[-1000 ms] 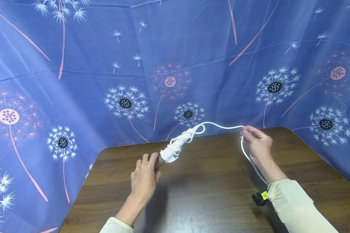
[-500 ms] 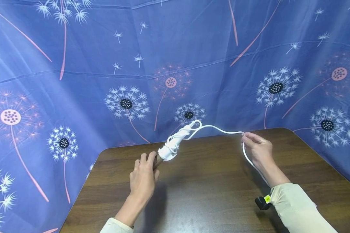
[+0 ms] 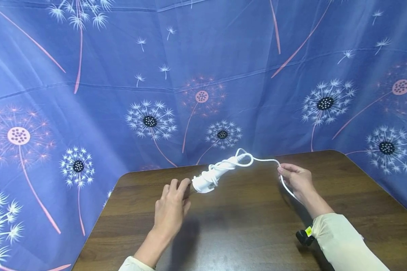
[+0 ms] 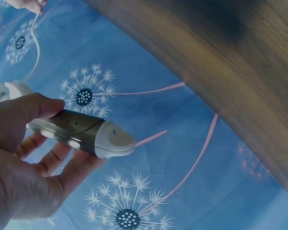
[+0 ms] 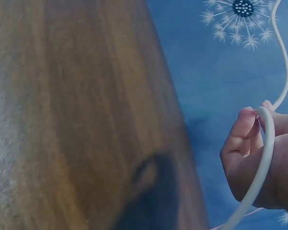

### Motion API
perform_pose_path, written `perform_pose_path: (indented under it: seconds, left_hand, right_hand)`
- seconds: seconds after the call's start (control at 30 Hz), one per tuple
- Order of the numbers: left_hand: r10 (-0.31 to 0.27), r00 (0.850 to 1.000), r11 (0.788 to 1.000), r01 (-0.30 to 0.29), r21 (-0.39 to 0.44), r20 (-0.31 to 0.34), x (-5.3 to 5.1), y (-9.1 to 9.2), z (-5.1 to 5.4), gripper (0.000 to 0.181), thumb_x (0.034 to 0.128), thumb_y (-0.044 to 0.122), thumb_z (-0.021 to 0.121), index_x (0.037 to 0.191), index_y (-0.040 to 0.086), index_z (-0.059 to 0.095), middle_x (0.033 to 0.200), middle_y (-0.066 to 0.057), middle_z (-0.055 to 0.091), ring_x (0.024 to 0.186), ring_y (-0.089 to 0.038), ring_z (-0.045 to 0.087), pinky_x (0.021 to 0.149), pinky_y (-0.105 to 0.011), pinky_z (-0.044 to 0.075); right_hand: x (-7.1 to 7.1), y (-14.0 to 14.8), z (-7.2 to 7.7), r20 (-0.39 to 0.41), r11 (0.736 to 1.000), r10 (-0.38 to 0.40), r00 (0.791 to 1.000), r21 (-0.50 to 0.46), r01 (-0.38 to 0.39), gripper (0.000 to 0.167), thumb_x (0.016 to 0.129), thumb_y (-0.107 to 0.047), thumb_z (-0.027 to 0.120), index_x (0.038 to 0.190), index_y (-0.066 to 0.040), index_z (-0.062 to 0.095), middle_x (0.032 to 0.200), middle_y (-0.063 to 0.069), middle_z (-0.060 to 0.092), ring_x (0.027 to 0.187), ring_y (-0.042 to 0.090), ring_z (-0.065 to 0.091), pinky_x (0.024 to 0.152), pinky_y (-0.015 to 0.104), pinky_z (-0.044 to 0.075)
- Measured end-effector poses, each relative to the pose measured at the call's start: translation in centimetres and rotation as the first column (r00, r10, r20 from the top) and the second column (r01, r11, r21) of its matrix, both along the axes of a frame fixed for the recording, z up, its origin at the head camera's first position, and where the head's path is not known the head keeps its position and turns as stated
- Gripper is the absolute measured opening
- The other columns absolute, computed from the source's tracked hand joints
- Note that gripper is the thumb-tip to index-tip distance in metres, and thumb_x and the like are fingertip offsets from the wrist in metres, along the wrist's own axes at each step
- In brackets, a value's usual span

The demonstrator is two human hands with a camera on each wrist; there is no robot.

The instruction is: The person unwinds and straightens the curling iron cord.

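Note:
A curling iron (image 3: 202, 184) hangs above the table, its white handle wrapped in loops of its own cord. My left hand (image 3: 171, 210) grips it by the dark barrel. In the left wrist view, the brown barrel (image 4: 72, 125) lies between thumb and fingers, with its pale tip (image 4: 116, 141) sticking out past them. From the handle's far end the white cord (image 3: 266, 160) runs across to my right hand (image 3: 298, 182). Thumb and fingertips pinch the cord there. In the right wrist view, the cord (image 5: 265, 160) passes down beside the hand toward the wrist; its end is out of sight.
Below both hands is a brown wooden table (image 3: 244, 233) with rounded back corners. A blue curtain (image 3: 190, 45) printed with dandelions hangs close behind it. A black block with a yellow label (image 3: 304, 237) sits at the right sleeve.
The curling iron's handle end has swung lower and to the right. My right hand has come down and slightly left, still pinching the cord. The cord between them hangs shorter.

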State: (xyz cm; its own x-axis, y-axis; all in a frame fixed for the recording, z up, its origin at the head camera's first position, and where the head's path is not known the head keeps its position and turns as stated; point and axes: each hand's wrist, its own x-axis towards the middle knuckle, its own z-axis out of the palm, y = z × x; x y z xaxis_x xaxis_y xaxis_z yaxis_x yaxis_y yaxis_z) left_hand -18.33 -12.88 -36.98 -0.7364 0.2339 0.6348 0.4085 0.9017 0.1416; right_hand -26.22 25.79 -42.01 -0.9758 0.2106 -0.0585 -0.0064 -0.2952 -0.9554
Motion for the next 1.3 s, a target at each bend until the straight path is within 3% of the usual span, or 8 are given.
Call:
perform_pose_path:
  seconds: [0.2, 0.33, 0.57, 0.73, 0.83, 1.0, 1.17, 1.3]
  left_hand:
    - [-0.013, 1.000, 0.998, 0.014, -0.061, 0.026, 0.2, -0.1, -0.1, 0.060, 0.0649, 0.008, 0.085, 0.116, 0.022, 0.057, 0.095, -0.003, 0.058, 0.079, -0.025, 0.059, 0.042, -0.034, 0.045]
    - [-0.006, 0.999, 0.996, 0.011, -0.090, 0.051, 0.2, -0.1, -0.2, 0.059, 0.0658, 0.009, 0.084, 0.117, 0.024, 0.057, 0.096, -0.003, 0.058, 0.082, -0.026, 0.058, 0.042, -0.035, 0.045]
    - [0.006, 0.999, 0.988, 0.002, -0.151, 0.053, 0.2, -0.2, -0.5, 0.063, 0.0625, 0.006, 0.086, 0.116, 0.024, 0.057, 0.100, -0.005, 0.058, 0.082, -0.029, 0.058, 0.038, -0.031, 0.040]
    - [0.037, 0.999, 0.983, -0.029, -0.182, 0.039, 0.0, -0.3, -0.7, 0.062, 0.0599, 0.002, 0.085, 0.112, 0.022, 0.058, 0.098, -0.007, 0.059, 0.078, -0.030, 0.057, 0.036, -0.032, 0.039]
    - [0.066, 0.997, 0.983, -0.058, -0.174, 0.041, 0.0, -0.4, -0.7, 0.060, 0.0592, 0.001, 0.085, 0.109, 0.019, 0.058, 0.095, -0.008, 0.058, 0.077, -0.031, 0.057, 0.036, -0.035, 0.040]
    - [0.111, 0.992, 0.982, -0.099, -0.162, 0.066, -0.1, -0.4, -0.6, 0.054, 0.0608, 0.001, 0.083, 0.108, 0.015, 0.059, 0.092, -0.009, 0.057, 0.074, -0.031, 0.056, 0.037, -0.037, 0.041]
    - [0.167, 0.982, 0.969, -0.146, -0.197, 0.092, -0.2, -0.3, -0.3, 0.046, 0.0627, -0.001, 0.077, 0.103, 0.013, 0.060, 0.090, -0.011, 0.056, 0.073, -0.032, 0.054, 0.037, -0.037, 0.041]
    - [0.189, 0.976, 0.962, -0.163, -0.218, 0.106, -0.1, -0.4, -0.4, 0.047, 0.0612, 0.001, 0.080, 0.102, 0.013, 0.060, 0.090, -0.011, 0.056, 0.072, -0.032, 0.054, 0.037, -0.037, 0.041]
  right_hand:
    - [-0.6, -0.3, 0.7, -0.102, 0.990, -0.070, 0.992, -0.133, 0.056, 0.016, 0.085, 0.006, 0.066, 0.081, -0.009, 0.072, 0.068, 0.001, 0.067, 0.057, 0.010, 0.064, 0.053, 0.020, 0.053]
    - [-0.5, -0.4, 1.7, -0.160, 0.964, -0.123, 0.979, -0.253, 0.080, 0.012, 0.081, 0.007, 0.069, 0.083, -0.005, 0.072, 0.072, 0.003, 0.069, 0.058, 0.012, 0.064, 0.054, 0.023, 0.054]
    - [-0.1, -0.4, 3.9, -0.215, 0.881, -0.228, 0.950, -0.460, 0.108, 0.011, 0.081, 0.011, 0.067, 0.084, 0.001, 0.070, 0.073, 0.007, 0.070, 0.060, 0.015, 0.067, 0.055, 0.024, 0.055]
    - [0.3, -0.1, 5.5, -0.252, 0.808, -0.328, 0.911, -0.574, 0.132, 0.011, 0.078, 0.013, 0.069, 0.085, 0.005, 0.068, 0.075, 0.011, 0.068, 0.060, 0.019, 0.066, 0.054, 0.027, 0.056]
    - [0.5, 0.0, 6.1, -0.254, 0.767, -0.389, 0.885, -0.622, 0.159, 0.013, 0.075, 0.015, 0.070, 0.085, 0.007, 0.067, 0.077, 0.013, 0.069, 0.059, 0.021, 0.065, 0.053, 0.027, 0.055]
    - [1.3, 0.1, 5.9, -0.210, 0.713, -0.454, 0.866, -0.668, 0.212, 0.013, 0.075, 0.017, 0.069, 0.085, 0.009, 0.066, 0.078, 0.014, 0.067, 0.058, 0.022, 0.063, 0.050, 0.027, 0.053]
    - [2.1, 0.7, 5.4, -0.207, 0.691, -0.506, 0.837, -0.678, 0.250, 0.009, 0.079, 0.017, 0.064, 0.084, 0.009, 0.064, 0.075, 0.014, 0.065, 0.056, 0.021, 0.061, 0.049, 0.027, 0.052]
    - [2.4, 1.2, 5.4, -0.230, 0.669, -0.537, 0.812, -0.702, 0.244, 0.009, 0.079, 0.019, 0.063, 0.084, 0.011, 0.062, 0.074, 0.015, 0.064, 0.056, 0.023, 0.061, 0.049, 0.027, 0.052]
